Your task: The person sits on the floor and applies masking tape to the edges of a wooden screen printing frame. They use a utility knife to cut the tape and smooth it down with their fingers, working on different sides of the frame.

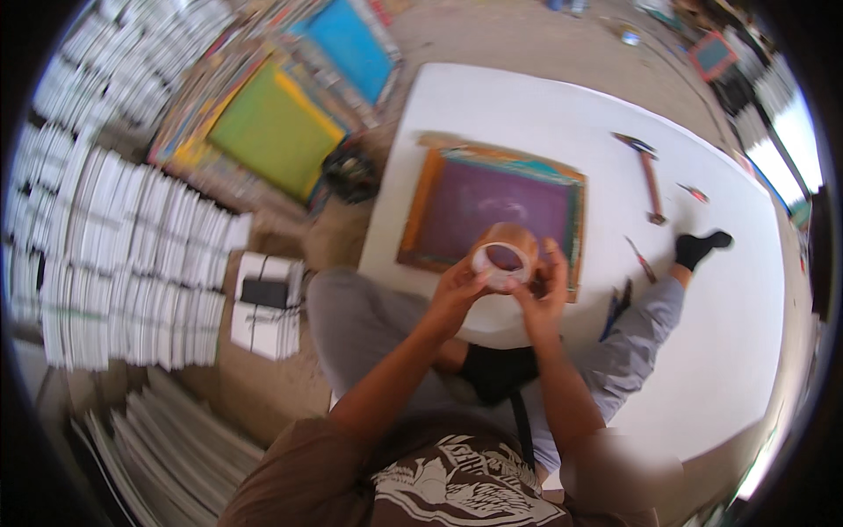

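Between my two hands is a roll of brown packing tape [520, 232], tilted so that its pale inner ring shows. My left hand [458, 288] grips its left side, fingers wrapped round it. My right hand [544, 290] holds the right side with the thumb near the lower rim, and its fingers are partly raised along the edge. Just beyond and beneath the roll lies a wooden-framed printing screen [577, 224] with purple mesh [465, 189]. Its frame is stained orange and green. The hands and roll cover part of its near edge.
A white board [729, 351] lies under the screen. On it are a hammer [652, 183], a small red-tipped tool [694, 192], a thin red-handled tool [642, 262] and blue-handled pliers [617, 307], near my outstretched leg [645, 338]. Leftward stand paper stacks [132, 255] and a yellow-green screen [272, 127].
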`<state>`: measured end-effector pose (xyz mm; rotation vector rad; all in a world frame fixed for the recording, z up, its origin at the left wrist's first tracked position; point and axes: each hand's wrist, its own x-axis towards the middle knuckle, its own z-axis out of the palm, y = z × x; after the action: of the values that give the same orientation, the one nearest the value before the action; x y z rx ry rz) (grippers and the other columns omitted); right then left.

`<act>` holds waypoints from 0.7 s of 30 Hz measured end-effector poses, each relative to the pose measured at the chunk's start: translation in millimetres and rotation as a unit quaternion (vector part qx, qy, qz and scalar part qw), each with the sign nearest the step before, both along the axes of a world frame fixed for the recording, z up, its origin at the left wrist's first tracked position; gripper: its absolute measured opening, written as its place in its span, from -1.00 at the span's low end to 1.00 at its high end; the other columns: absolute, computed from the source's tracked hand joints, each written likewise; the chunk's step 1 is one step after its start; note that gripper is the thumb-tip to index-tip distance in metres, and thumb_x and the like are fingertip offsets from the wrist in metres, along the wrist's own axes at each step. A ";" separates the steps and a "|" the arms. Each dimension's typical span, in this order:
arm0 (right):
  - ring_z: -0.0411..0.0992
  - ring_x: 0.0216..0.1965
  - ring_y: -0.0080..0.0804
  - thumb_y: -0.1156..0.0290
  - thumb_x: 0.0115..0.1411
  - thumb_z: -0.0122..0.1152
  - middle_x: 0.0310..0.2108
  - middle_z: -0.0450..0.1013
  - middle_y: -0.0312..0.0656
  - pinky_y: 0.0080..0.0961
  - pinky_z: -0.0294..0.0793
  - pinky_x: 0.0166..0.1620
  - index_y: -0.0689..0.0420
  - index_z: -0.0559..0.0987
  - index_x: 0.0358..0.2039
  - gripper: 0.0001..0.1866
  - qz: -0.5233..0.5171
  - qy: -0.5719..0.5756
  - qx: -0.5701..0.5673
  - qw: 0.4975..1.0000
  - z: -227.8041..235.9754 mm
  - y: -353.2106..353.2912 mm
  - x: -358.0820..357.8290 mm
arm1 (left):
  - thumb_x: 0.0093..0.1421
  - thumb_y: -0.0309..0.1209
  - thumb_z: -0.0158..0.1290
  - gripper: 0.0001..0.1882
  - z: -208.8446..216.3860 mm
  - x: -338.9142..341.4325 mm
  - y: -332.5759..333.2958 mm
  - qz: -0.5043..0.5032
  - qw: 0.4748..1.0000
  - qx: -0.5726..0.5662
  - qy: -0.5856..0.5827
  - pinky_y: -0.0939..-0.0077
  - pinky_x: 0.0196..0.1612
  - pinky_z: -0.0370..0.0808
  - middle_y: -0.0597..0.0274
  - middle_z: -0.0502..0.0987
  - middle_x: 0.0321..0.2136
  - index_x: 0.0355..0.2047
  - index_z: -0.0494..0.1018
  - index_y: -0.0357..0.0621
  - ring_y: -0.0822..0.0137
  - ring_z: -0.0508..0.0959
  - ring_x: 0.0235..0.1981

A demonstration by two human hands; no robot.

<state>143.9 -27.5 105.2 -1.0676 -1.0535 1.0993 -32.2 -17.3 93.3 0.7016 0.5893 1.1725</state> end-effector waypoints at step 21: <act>0.39 0.30 -0.10 0.39 -0.24 0.80 0.36 0.34 -0.06 -0.18 0.44 0.31 0.09 0.36 0.40 0.15 0.182 -0.282 0.042 0.941 42.1 34.6 -8.2 | 0.09 -0.78 0.27 -0.25 -22.7 -78.7 -15.4 0.120 0.963 0.133 0.202 0.14 0.44 0.33 0.01 0.37 0.37 0.32 0.41 -0.20 0.15 0.39 0.39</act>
<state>135.7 7.2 147.3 -1.1778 -1.7977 1.0422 -110.9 -32.8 70.6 1.1402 0.8865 1.3579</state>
